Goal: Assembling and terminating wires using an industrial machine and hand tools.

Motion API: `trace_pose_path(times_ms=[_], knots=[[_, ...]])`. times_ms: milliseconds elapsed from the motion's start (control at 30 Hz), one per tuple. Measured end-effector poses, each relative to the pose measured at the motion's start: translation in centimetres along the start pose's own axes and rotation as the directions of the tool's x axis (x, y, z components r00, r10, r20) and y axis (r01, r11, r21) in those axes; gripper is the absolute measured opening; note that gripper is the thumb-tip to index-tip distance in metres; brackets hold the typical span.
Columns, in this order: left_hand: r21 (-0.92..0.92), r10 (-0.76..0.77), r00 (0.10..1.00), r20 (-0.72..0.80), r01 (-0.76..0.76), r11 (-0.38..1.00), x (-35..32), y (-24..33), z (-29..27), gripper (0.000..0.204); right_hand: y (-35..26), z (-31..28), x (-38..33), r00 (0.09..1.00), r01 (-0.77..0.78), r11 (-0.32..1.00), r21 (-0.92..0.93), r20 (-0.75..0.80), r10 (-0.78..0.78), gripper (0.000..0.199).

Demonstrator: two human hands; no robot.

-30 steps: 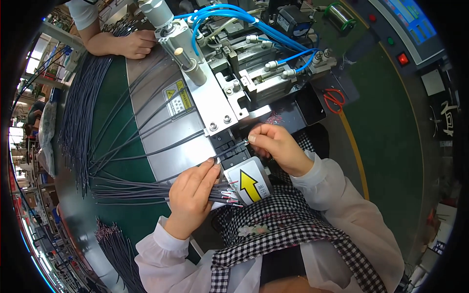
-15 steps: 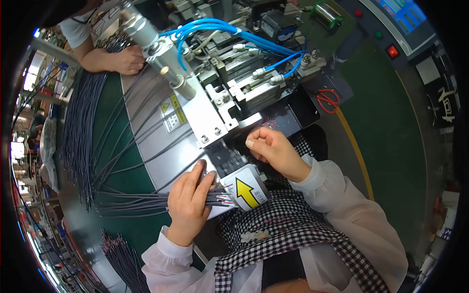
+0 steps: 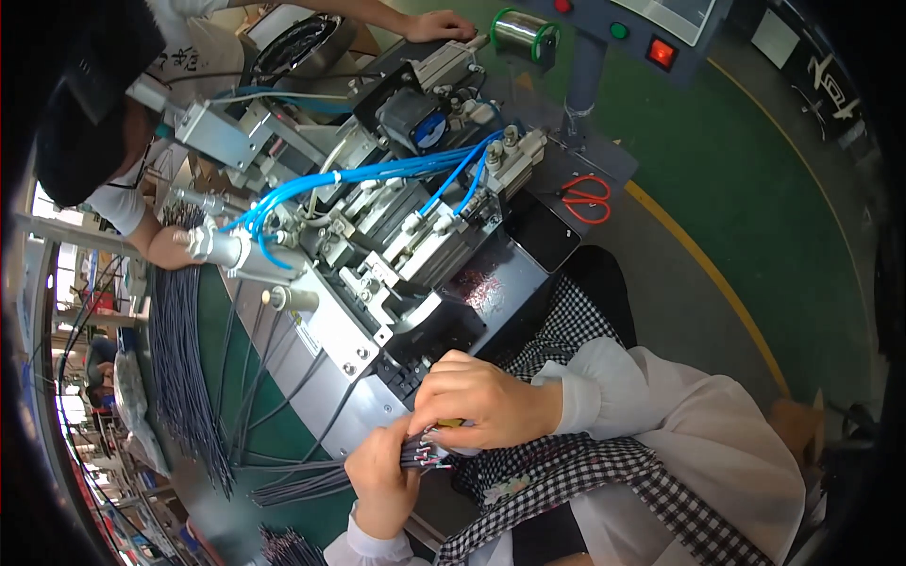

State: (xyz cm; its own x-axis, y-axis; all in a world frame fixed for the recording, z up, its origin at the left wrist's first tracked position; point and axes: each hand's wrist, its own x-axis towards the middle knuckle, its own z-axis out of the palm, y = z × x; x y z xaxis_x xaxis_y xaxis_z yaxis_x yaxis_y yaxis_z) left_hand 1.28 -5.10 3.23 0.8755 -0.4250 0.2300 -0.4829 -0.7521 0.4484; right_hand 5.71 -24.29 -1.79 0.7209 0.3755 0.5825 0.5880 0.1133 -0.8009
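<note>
My left hand (image 3: 379, 476) is closed over a bundle of dark grey cables (image 3: 307, 481) at the front edge of the bench machine. The cable ends (image 3: 429, 459), with short coloured wires showing, stick out to the right of it. My right hand (image 3: 486, 401) has come against the left one, fingers curled and thumb pressed in just above these ends. What the right fingers hold is hidden. Behind both hands stands the machine (image 3: 326, 316), with a metal plate, cylinders and blue air tubes (image 3: 349, 176).
Red-handled scissors (image 3: 587, 200) lie beside a black tray (image 3: 543, 236). Wire clippings (image 3: 479, 288) are scattered on the machine's ledge. A wire spool (image 3: 524, 33) stands at the back. Long cables (image 3: 184, 368) hang at left. A co-worker's hand (image 3: 439, 25) rests at the far side.
My right hand has moved down and left to meet my left hand. The left fingers, stretched out before, are now curled. The view has shifted, and the co-worker's hand shows at the back.
</note>
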Motion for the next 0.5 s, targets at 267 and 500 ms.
trace_pose_path(times_ms=[267,500], knots=[[-0.072,-0.040,0.991,-0.124,0.032,0.997,-0.38,-0.03,-0.08,0.018,0.53,-0.05,0.22,0.994,-0.096,0.989,0.115,-0.036,0.100,0.015],[-0.095,-0.106,0.983,-0.151,0.093,0.991,0.12,0.24,0.02,0.016,0.54,-0.52,0.22,0.990,-0.124,0.980,0.154,-0.052,0.133,0.011]])
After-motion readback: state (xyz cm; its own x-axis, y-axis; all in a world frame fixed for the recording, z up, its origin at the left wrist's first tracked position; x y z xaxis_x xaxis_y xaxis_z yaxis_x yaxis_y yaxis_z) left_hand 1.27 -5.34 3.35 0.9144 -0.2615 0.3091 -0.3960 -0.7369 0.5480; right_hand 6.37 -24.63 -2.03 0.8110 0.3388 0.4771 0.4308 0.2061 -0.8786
